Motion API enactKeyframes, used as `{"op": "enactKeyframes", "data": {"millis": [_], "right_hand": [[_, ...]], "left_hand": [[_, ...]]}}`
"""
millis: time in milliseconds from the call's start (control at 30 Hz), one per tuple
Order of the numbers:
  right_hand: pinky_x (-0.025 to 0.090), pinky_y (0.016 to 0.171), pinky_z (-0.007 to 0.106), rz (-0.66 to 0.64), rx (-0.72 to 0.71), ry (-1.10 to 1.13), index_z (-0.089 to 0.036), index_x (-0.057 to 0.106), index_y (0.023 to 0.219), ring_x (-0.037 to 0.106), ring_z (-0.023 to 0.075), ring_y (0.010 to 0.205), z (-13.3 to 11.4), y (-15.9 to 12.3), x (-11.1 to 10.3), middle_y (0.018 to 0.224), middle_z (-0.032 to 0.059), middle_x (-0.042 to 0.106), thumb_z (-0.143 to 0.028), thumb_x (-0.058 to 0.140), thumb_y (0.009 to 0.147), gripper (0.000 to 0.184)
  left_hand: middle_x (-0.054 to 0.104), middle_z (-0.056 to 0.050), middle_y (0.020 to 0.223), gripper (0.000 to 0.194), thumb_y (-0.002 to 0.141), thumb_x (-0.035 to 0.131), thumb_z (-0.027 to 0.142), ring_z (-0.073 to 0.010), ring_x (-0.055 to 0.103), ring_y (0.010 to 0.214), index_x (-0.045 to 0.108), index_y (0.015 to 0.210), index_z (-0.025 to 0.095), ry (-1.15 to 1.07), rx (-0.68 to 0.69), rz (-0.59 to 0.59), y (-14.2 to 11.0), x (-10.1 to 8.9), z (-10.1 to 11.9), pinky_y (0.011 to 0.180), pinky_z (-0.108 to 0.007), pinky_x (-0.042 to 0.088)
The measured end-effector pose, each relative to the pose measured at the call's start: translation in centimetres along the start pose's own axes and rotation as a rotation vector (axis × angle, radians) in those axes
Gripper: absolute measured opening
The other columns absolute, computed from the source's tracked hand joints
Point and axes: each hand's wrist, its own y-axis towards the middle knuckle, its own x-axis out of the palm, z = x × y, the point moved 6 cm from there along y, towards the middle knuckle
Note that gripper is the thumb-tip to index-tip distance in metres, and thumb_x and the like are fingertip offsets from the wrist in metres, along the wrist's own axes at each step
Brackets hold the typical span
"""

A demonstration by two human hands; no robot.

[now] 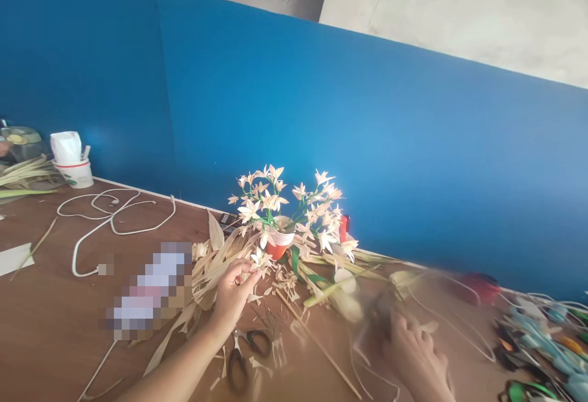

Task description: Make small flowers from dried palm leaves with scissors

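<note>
My left hand (236,295) pinches a small cream flower (261,259) with pointed petals, seemingly made of dried husk, between thumb and fingertips. Just behind it stands a red and white cup (279,242) holding green stems topped with many similar flowers (271,203). To the right, my right hand (416,350) is smeared by motion. Its fingers look curled at a blurred dark object (382,315) whose kind I cannot make out. Black-handled scissors (239,356) lie on the table near my left forearm, beside a thin wooden stick (321,347).
Dried husk strips (209,273) and scraps surround the cup. A blurred-out rectangular item (149,292) and a white cable (110,218) lie left. A white tub (77,172) stands far left. Tangled cables and tools (546,341) cover the right. A blue partition (367,151) rises behind the table.
</note>
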Motion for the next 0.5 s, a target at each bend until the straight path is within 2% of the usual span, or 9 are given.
{"op": "enactKeyframes", "data": {"millis": [33, 67, 133, 200, 267, 367, 433, 500], "right_hand": [[0.040, 0.082, 0.050, 0.050, -0.024, 0.038, -0.014, 0.065, 0.101, 0.056, 0.0371, 0.103, -1.2, -0.5, -1.3, 0.101, 0.0205, 0.063, -0.014, 0.042, 0.080, 0.031], [0.040, 0.080, 0.048, 0.089, -0.108, 0.116, -0.019, 0.065, 0.101, 0.057, 0.0356, 0.099, -3.1, -1.1, -2.6, 0.099, 0.0170, 0.064, -0.015, 0.043, 0.080, 0.031], [0.041, 0.078, 0.042, 0.142, -0.366, 0.308, -0.024, 0.069, 0.094, 0.059, 0.0305, 0.093, -8.4, -2.9, -4.8, 0.095, 0.0127, 0.067, -0.017, 0.045, 0.079, 0.028], [0.043, 0.075, 0.033, 0.067, -0.632, 0.517, -0.023, 0.071, 0.081, 0.060, 0.0231, 0.081, -14.3, -5.1, -5.5, 0.084, 0.0085, 0.068, -0.013, 0.047, 0.076, 0.026], [0.043, 0.074, 0.030, -0.022, -0.815, 0.658, -0.022, 0.070, 0.079, 0.059, 0.0210, 0.081, -19.5, -6.8, -5.2, 0.082, 0.0065, 0.066, -0.008, 0.046, 0.074, 0.029], [0.041, 0.079, 0.033, -0.046, -0.857, 0.751, -0.017, 0.067, 0.093, 0.057, 0.0242, 0.091, -24.1, -7.5, -3.5, 0.096, 0.0105, 0.066, -0.004, 0.048, 0.066, 0.035], [0.040, 0.079, 0.034, -0.080, -0.833, 0.809, -0.014, 0.064, 0.096, 0.056, 0.0250, 0.091, -25.3, -7.1, -2.1, 0.095, 0.0120, 0.066, -0.003, 0.048, 0.064, 0.037], [0.040, 0.074, 0.032, -0.099, -0.818, 0.839, -0.014, 0.063, 0.091, 0.057, 0.0220, 0.083, -25.3, -6.4, -1.3, 0.088, 0.0098, 0.066, -0.003, 0.047, 0.066, 0.032]], "left_hand": [[0.064, -0.004, 0.080, 0.020, 0.071, 0.066, 0.038, -0.0177, 0.056, 0.070, 0.063, 0.065, 0.019, 0.003, -0.005, -0.003, 0.0, 0.0, 0.0, 0.064, -0.027, 0.043], [0.064, -0.004, 0.080, 0.020, 0.071, 0.066, 0.038, -0.0178, 0.056, 0.071, 0.063, 0.065, 0.019, 0.004, -0.009, -0.004, -0.1, 0.1, -0.1, 0.064, -0.027, 0.043], [0.063, -0.004, 0.080, 0.021, 0.071, 0.066, 0.038, -0.0183, 0.056, 0.072, 0.062, 0.064, 0.019, 0.004, -0.009, -0.004, -0.1, 0.1, -0.2, 0.064, -0.027, 0.043], [0.063, -0.004, 0.081, 0.022, 0.072, 0.065, 0.038, -0.0182, 0.056, 0.073, 0.061, 0.064, 0.018, 0.003, -0.001, -0.007, -0.2, 0.2, -0.2, 0.064, -0.027, 0.043], [0.062, -0.004, 0.081, 0.022, 0.073, 0.065, 0.037, -0.0182, 0.056, 0.075, 0.060, 0.063, 0.018, -0.002, 0.015, -0.017, -0.2, 0.2, -0.3, 0.064, -0.026, 0.042], [0.061, -0.004, 0.083, 0.020, 0.075, 0.064, 0.035, -0.0182, 0.056, 0.076, 0.060, 0.065, 0.018, 0.001, 0.032, -0.027, -0.1, 0.1, -0.3, 0.065, -0.026, 0.042], [0.061, -0.004, 0.082, 0.019, 0.075, 0.064, 0.035, -0.0184, 0.057, 0.077, 0.060, 0.065, 0.018, 0.006, 0.032, -0.025, -0.1, 0.0, -0.3, 0.065, -0.026, 0.042], [0.062, -0.004, 0.081, 0.020, 0.075, 0.063, 0.034, -0.0186, 0.057, 0.076, 0.060, 0.064, 0.018, 0.005, 0.026, -0.020, 0.0, 0.0, -0.3, 0.064, -0.026, 0.042]]}}
